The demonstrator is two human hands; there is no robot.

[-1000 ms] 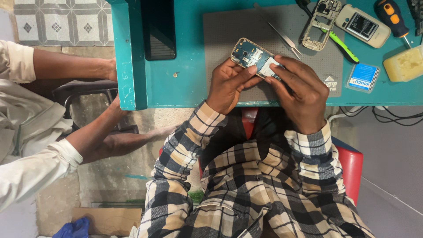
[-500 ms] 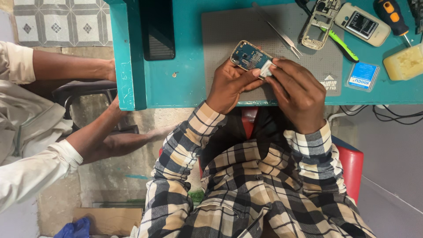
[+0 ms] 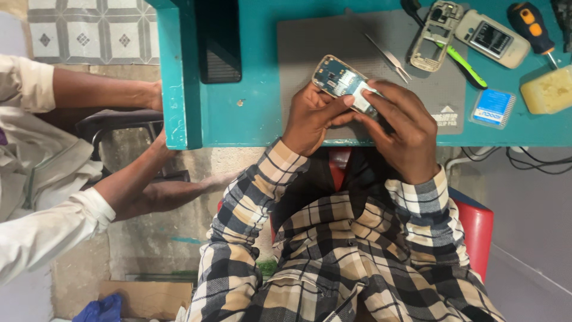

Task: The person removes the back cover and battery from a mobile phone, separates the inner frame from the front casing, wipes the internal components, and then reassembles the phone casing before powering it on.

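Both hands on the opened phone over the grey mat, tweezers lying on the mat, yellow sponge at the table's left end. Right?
Not quite. The head view shows the yellow sponge at the table's right end, beside the screwdriver. Both hands, the opened phone, the grey mat and the tweezers are as stated.

The phone (image 3: 344, 81) is opened up, its cover off, so a blue circuit board shows with small metal parts and a pale, whitish piece toward its lower right end. It is a small oblong with rounded corners. It lies tilted, its long axis running from upper left down to lower right, face toward the camera. It is held above the near edge of the grey mat (image 3: 310, 42) on the teal table (image 3: 256, 113). The left hand (image 3: 311, 116) grips its lower left side; the right hand (image 3: 405, 128) covers its lower right end, fingertips on the pale piece. The upper left end is bare.
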